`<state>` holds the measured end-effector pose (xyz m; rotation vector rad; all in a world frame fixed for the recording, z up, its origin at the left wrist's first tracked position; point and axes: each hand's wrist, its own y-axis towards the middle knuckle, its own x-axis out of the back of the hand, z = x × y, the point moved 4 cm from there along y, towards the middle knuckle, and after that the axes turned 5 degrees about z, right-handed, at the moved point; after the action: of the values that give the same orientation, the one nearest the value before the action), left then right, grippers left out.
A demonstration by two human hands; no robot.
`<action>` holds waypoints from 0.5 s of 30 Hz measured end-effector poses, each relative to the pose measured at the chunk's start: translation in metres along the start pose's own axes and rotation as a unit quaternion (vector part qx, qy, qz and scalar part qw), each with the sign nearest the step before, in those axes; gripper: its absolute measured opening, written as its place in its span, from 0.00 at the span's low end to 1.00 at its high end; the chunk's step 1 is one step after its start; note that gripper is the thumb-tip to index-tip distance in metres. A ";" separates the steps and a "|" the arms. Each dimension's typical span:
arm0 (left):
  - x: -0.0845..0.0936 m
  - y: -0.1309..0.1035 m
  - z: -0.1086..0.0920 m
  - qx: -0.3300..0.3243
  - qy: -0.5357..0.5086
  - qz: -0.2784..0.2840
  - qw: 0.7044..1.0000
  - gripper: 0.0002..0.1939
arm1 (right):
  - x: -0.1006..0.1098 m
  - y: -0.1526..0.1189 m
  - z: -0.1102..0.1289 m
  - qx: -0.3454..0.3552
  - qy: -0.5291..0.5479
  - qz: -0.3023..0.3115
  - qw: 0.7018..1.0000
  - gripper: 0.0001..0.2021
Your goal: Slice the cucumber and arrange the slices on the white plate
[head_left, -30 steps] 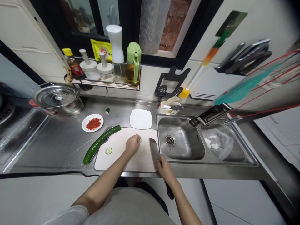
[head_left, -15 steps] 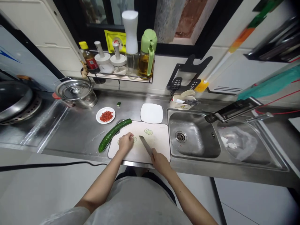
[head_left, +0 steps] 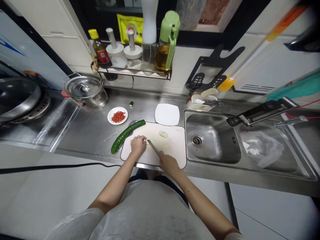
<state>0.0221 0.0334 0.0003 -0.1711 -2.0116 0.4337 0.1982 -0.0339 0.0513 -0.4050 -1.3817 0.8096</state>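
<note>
My right hand (head_left: pixel 169 163) is wrapped round the handle of a kitchen knife (head_left: pixel 154 149), its blade pointing away to the upper left over the cutting board (head_left: pixel 175 156). At the blade's tip is a thin cucumber slice (head_left: pixel 148 142). The fingers of my left hand (head_left: pixel 138 146) are pinched together at that slice's left edge. Several cucumber slices (head_left: pixel 163 134) lie overlapped on the upper right of the board. A long green cucumber (head_left: pixel 128 135) rests across the board's left edge, partly on the counter.
Behind the board lies a white square plate (head_left: pixel 167 114). A small plate of chopped red pieces (head_left: pixel 117 115) and a cucumber end (head_left: pixel 131 104) are to the left, near a lidded steel pot (head_left: pixel 86 91). On the right is the sink (head_left: pixel 212 140). Bottles stand on a wall rack (head_left: pixel 140 73).
The knife tip and my left fingers have come together at the slice, where there was a gap before. The whole view has shifted slightly; the cucumber and stacked slices stay put.
</note>
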 end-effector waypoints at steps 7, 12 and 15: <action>-0.001 0.000 0.001 -0.001 -0.007 0.004 1.000 0.13 | -0.002 0.002 0.002 -0.001 -0.004 -0.011 1.000 0.14; -0.001 0.001 0.001 0.000 -0.010 0.008 1.000 0.12 | 0.001 0.002 0.003 0.000 -0.008 -0.011 1.000 0.13; 0.000 0.001 0.000 0.004 -0.007 0.018 1.000 0.13 | 0.002 0.003 0.004 -0.004 -0.014 -0.006 1.000 0.13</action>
<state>0.0219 0.0340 0.0001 -0.1997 -2.0221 0.4666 0.1940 -0.0311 0.0518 -0.3928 -1.4122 0.8034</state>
